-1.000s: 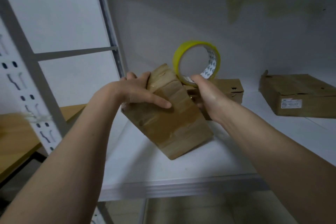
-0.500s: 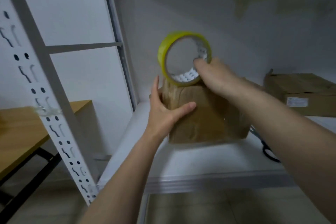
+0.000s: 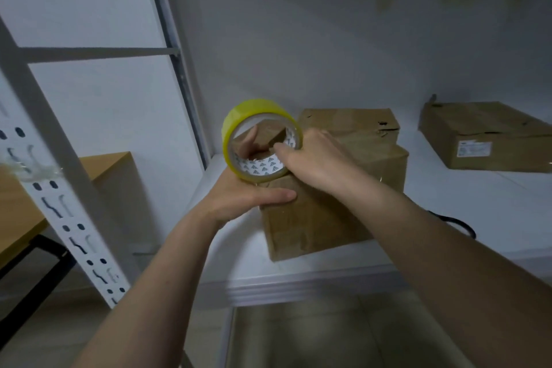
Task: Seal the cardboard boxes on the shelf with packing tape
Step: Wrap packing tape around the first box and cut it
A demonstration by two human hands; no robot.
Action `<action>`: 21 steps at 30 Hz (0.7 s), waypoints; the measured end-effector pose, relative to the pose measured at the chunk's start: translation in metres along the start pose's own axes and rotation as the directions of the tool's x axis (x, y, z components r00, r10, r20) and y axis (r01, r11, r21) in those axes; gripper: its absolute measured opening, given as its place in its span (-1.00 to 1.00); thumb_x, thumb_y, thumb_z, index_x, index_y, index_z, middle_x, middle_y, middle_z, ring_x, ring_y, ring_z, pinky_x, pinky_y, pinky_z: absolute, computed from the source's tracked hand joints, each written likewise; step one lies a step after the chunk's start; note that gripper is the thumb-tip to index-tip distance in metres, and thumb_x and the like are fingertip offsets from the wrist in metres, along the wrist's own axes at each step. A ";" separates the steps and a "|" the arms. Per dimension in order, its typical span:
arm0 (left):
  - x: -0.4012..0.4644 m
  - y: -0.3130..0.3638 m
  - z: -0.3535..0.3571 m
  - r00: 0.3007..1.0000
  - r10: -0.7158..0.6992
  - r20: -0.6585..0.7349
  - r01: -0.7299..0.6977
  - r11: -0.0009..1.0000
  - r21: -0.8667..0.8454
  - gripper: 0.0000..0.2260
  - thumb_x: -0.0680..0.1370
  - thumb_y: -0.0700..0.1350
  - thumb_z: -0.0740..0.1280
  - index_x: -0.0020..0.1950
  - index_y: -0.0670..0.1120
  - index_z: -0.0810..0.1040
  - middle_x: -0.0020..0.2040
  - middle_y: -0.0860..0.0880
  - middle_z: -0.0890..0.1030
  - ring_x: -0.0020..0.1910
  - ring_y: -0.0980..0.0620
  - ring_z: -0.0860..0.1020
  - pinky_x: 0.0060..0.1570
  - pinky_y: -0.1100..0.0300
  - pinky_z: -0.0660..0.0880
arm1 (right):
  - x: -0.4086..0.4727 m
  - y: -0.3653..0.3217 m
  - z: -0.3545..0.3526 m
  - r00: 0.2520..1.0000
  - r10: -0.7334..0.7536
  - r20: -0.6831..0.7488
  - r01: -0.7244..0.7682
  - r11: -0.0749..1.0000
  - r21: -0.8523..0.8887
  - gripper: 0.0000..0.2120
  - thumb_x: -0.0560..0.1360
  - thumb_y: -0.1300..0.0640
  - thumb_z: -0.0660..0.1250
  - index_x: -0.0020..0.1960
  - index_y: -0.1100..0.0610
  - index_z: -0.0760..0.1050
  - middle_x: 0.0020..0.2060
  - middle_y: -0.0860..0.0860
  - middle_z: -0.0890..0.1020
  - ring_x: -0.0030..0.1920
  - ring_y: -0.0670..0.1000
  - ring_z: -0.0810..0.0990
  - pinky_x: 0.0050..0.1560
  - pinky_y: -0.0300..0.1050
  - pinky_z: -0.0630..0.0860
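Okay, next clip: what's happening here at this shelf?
A person is taping up a cardboard box that sits near the front of a white shelf. The right hand holds a yellow tape roll at the box's top left corner, with a finger hooked inside the roll. The left hand grips that same corner, thumb across the front face. A second box sits right behind, and a third box with a white label lies off to the right.
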State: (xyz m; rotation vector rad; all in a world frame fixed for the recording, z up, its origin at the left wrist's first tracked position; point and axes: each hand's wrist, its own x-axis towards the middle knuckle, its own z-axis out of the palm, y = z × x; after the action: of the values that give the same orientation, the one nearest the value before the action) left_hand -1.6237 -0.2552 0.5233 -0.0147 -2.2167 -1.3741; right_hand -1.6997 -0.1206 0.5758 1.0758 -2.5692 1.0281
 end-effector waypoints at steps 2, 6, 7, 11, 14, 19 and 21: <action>0.001 -0.001 0.002 1.000 0.012 -0.008 -0.012 0.999 0.035 -0.21 0.18 -0.23 0.62 0.21 0.30 0.34 0.13 0.28 0.57 0.18 0.32 0.52 0.17 0.35 0.47 | 0.005 0.004 -0.001 0.999 0.033 0.014 -0.034 0.997 0.070 -0.74 0.52 -0.06 0.19 -0.14 0.10 0.50 -0.12 0.08 0.59 -0.01 0.17 0.56 -0.12 -0.09 0.38; 0.003 -0.001 0.002 0.999 -0.028 -0.027 0.029 0.998 0.054 -0.14 0.18 -0.21 0.69 0.26 0.30 0.28 0.23 0.13 0.46 0.13 0.44 0.48 0.08 0.51 0.41 | 0.011 0.019 -0.012 0.995 0.103 0.011 -0.103 0.973 0.206 -0.75 0.52 0.00 0.22 -0.08 0.17 0.52 -0.13 0.11 0.62 -0.06 0.16 0.59 -0.06 -0.05 0.50; 0.003 -0.003 0.000 0.999 -0.041 -0.018 0.042 0.997 0.064 -0.10 0.18 -0.16 0.70 0.34 0.28 0.29 0.26 0.10 0.46 0.18 0.39 0.48 0.13 0.46 0.42 | 0.010 0.024 -0.018 0.993 0.121 0.004 -0.119 0.968 0.219 -0.76 0.54 0.01 0.22 -0.06 0.18 0.53 -0.12 0.12 0.62 -0.07 0.15 0.59 -0.05 -0.04 0.51; 0.004 -0.003 -0.004 0.993 -0.114 0.009 0.113 0.991 0.070 0.25 0.13 -0.08 0.70 0.60 0.15 -0.04 0.36 -0.04 0.35 0.34 0.14 0.40 0.03 0.58 0.37 | 0.006 0.046 -0.046 0.988 0.153 -0.010 -0.147 0.967 0.206 -0.75 0.56 0.06 0.20 -0.13 0.21 0.50 -0.23 0.12 0.54 -0.18 0.13 0.54 -0.21 -0.07 0.36; 0.004 -0.004 -0.003 0.992 -0.122 0.015 0.121 0.989 0.083 0.22 0.15 -0.08 0.61 0.60 0.14 -0.10 0.36 -0.06 0.34 0.31 0.16 0.40 -0.03 0.64 0.32 | 0.006 0.056 -0.057 0.980 0.199 -0.029 -0.190 0.965 0.180 -0.67 0.56 0.05 0.21 0.01 0.33 0.53 -0.21 0.12 0.52 -0.19 0.11 0.49 -0.21 -0.06 0.33; 0.006 0.005 -0.008 0.980 -0.189 0.053 0.178 0.969 0.172 0.23 0.11 -0.01 0.63 0.61 0.15 -0.06 0.39 -0.01 0.30 0.29 0.21 0.39 0.01 0.61 0.34 | 0.001 0.055 -0.047 0.965 0.252 -0.071 -0.243 0.962 0.123 -0.62 0.49 -0.10 0.30 -0.02 0.24 0.57 -0.19 0.08 0.60 -0.12 0.16 0.58 -0.10 -0.02 0.45; 0.016 0.012 -0.011 0.971 -0.204 0.124 0.155 0.934 0.322 0.25 0.05 0.12 0.68 0.59 0.21 0.03 0.42 0.03 0.30 0.37 0.13 0.36 0.27 0.36 0.38 | -0.001 0.054 -0.042 0.958 0.268 -0.099 -0.262 0.963 0.064 -0.61 0.44 -0.18 0.34 -0.09 0.18 0.55 -0.23 0.04 0.58 -0.13 0.14 0.56 -0.01 0.02 0.47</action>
State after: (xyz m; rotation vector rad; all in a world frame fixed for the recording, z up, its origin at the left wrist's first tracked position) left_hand -1.6296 -0.2632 0.5438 0.2061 -2.6006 -1.1299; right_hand -1.7401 -0.0649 0.5783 0.6757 -2.6617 1.1808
